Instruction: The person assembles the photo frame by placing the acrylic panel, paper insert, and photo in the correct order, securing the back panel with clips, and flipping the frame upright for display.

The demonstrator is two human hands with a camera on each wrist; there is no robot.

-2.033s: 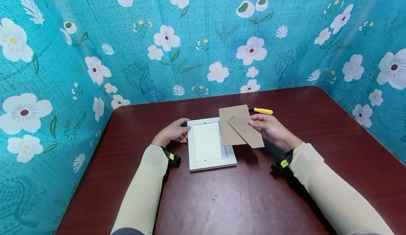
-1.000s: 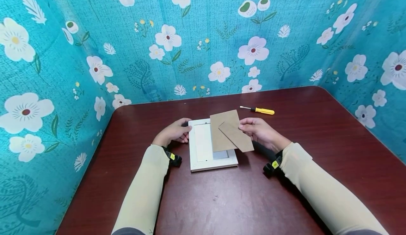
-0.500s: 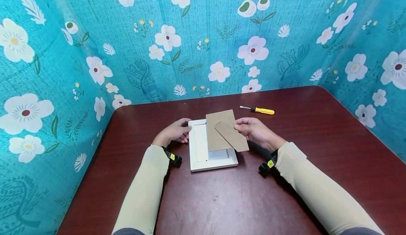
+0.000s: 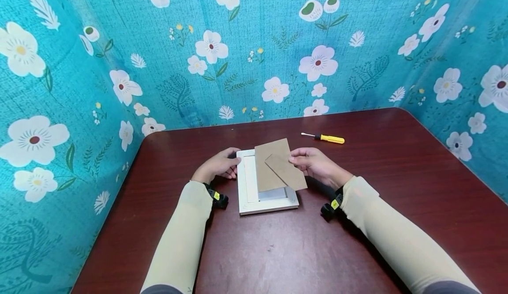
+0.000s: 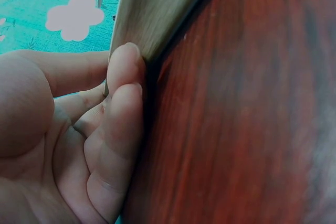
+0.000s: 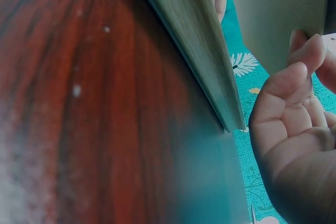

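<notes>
A white picture frame (image 4: 247,206) lies face down on the table with a pale sheet in its opening. My left hand (image 4: 216,166) grips its left edge near the far corner, thumb on top; in the left wrist view the fingers (image 5: 123,114) curl against the frame's side (image 5: 157,14). My right hand (image 4: 317,164) pinches the right edge of a brown backing board (image 4: 266,175), which has an angled stand leg (image 4: 287,170) on it. The board is tilted over the right part of the frame. Seen from the right wrist, thumb and fingers (image 6: 286,85) pinch the board (image 6: 278,14) above the table.
A yellow-handled screwdriver (image 4: 331,139) lies on the dark red table (image 4: 309,245) behind the right hand. Blue flowered cloth (image 4: 238,65) hangs along the table's back and both sides.
My right hand has carried the backing board leftward from the frame's right side to over its opening, slowing lately. The left hand keeps its grip on the frame, which stays in place.
</notes>
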